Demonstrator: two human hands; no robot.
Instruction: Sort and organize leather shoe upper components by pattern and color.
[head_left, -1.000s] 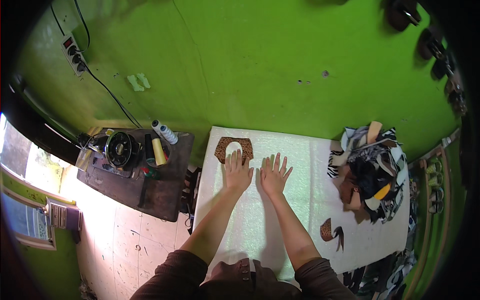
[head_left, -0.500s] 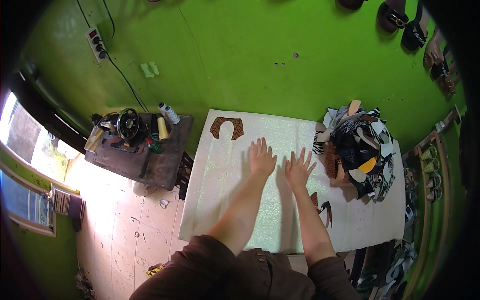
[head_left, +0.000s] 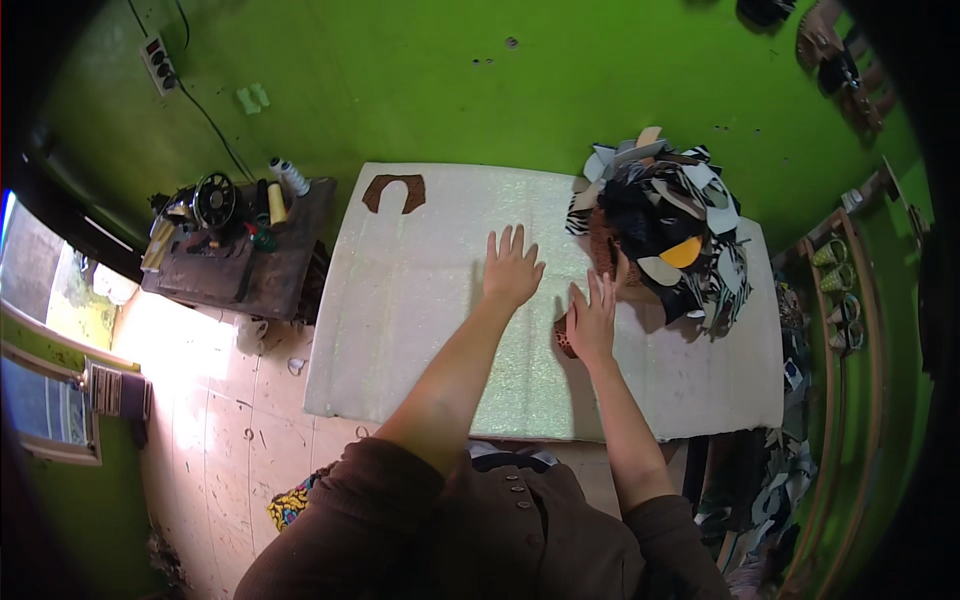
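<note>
My left hand [head_left: 512, 272] lies with fingers spread on the pale, shimmery tabletop, holding nothing. To its right and slightly nearer, my right hand [head_left: 592, 322] rests with its fingers stretched out. A small brown spotted cut piece [head_left: 565, 338] pokes out from under the left side of the right hand, which covers the rest of it. Toward the far left corner of the table lies a brown spotted U-shaped piece [head_left: 378, 192], out of reach of both hands. Beyond the right hand rises a large heap of cut scraps [head_left: 655, 215], black, white, zebra-striped, beige and yellow.
A sewing machine [head_left: 215, 203] stands on a dark wooden table [head_left: 215, 275] at the left, with thread spools beside it. The white-covered table [head_left: 400, 330] stands by the green wall. Shoes hang at the upper right, above a wooden rack [head_left: 812, 300] holding green sandals.
The view has shifted, so the table sits lower in my sight. My right hand has come to cover part of a brown spotted piece; the dark curved piece by my right forearm no longer shows.
</note>
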